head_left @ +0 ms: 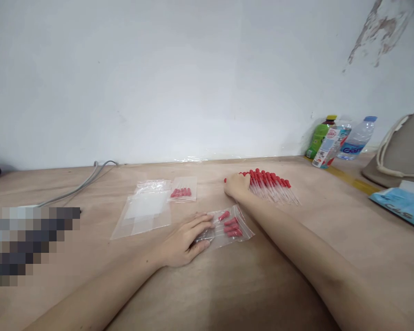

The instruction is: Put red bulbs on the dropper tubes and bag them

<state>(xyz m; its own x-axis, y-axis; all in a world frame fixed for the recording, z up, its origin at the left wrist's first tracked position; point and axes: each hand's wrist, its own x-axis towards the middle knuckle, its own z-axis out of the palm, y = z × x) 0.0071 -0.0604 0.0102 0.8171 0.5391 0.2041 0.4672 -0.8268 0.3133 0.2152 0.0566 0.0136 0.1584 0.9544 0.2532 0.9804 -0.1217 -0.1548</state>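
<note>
My left hand (182, 239) lies with its fingers stretched out over the near-left part of a clear zip bag (246, 227). Inside that bag are several droppers with red bulbs (232, 226); their stems are partly covered by my fingers. At the left end of a row of glass-like droppers with red bulbs (267, 181), my right hand (237, 186) has its fingers curled. A red bulb (225, 180) pokes out at its left side, and the rest of that dropper is hidden by the hand. Further left, a filled bag (188, 197) holds several red-bulbed droppers.
Flat clear bags (143, 214) overlap left of the filled one. A grey cable (79, 187) runs along the left. At the back right stand a green bottle (318, 138), a carton (326, 147) and a water bottle (357, 140), near a beige hat (400, 151) and a blue packet (400, 204).
</note>
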